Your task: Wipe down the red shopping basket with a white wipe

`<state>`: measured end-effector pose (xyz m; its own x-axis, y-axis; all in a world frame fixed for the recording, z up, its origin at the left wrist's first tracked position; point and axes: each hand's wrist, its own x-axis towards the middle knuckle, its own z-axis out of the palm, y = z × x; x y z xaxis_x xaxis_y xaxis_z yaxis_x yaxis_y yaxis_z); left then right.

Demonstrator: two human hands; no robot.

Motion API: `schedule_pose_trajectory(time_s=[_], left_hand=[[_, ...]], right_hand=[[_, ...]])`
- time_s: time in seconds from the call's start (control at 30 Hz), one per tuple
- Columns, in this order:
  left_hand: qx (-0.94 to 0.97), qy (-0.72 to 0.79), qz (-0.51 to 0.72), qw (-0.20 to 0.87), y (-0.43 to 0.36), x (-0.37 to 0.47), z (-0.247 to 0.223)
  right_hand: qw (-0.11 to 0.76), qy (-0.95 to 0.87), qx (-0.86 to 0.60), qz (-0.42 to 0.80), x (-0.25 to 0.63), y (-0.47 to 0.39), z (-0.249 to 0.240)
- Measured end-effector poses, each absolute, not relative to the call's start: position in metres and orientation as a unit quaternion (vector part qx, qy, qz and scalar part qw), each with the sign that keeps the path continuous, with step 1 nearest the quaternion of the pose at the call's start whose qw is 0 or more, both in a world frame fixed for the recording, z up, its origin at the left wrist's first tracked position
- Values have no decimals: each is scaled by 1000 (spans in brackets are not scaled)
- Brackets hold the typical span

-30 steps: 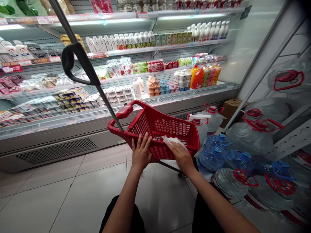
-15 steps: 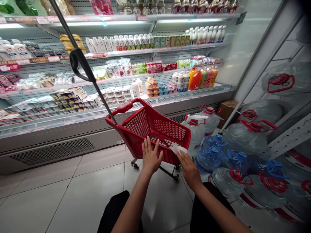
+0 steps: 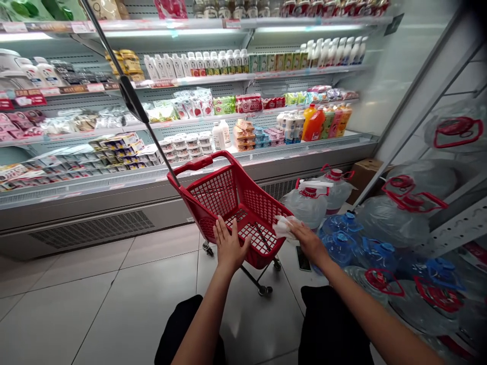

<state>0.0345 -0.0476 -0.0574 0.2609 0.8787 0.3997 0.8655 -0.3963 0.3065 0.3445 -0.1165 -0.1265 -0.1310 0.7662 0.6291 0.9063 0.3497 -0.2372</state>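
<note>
A small red shopping cart [image 3: 251,197] stands on the tiled floor in front of me, its basket showing nothing but its lattice walls and base. My left hand [image 3: 230,247] lies with fingers spread against the near side of the basket. A crumpled white tissue [image 3: 284,227] is pinched in my right hand [image 3: 309,243], and it touches the rim at the basket's right end. A thin black pole [image 3: 133,96] rises from the handle end of the cart and leans to the upper left.
Behind the cart runs a chilled shelf unit [image 3: 95,215] with bottles, cups and packets. Large water jugs [image 3: 310,208] with red or blue handles crowd the right. A dark phone-like object [image 3: 303,258] lies on the floor beside them. My knees are below.
The cart has turned, its right end coming nearer me. My right hand with the tissue has moved from the near side to the right-end rim. The phone-like object on the floor now shows.
</note>
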Motion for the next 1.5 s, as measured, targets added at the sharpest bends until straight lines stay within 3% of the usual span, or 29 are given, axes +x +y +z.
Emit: schedule_pose_trajectory(time_s=[0.33, 0.47, 0.57, 0.7, 0.97, 1.17, 1.3, 1.5], left_hand=[[804, 528, 273, 12, -51, 38, -59], [817, 511, 267, 20, -46, 29, -58], [824, 504, 258, 25, -41, 21, -57], [826, 504, 250, 20, -35, 17, -57], [811, 530, 245, -39, -44, 32, -68], [826, 520, 212, -50, -39, 21, -64], [820, 528, 218, -38, -39, 25, -60], [858, 458, 230, -40, -73, 54, -71]], right_hand=[[363, -744, -560, -35, 318, -140, -117], [406, -637, -645, -117, 353, -136, -81], [369, -648, -642, -180, 353, -132, -69], [312, -748, -560, -173, 305, -142, -91], [324, -791, -503, -129, 175, -169, -118], [284, -830, -460, -140, 237, -169, -118], [308, -777, -531, -140, 280, -172, -119], [358, -733, -571, -95, 268, -167, -119]])
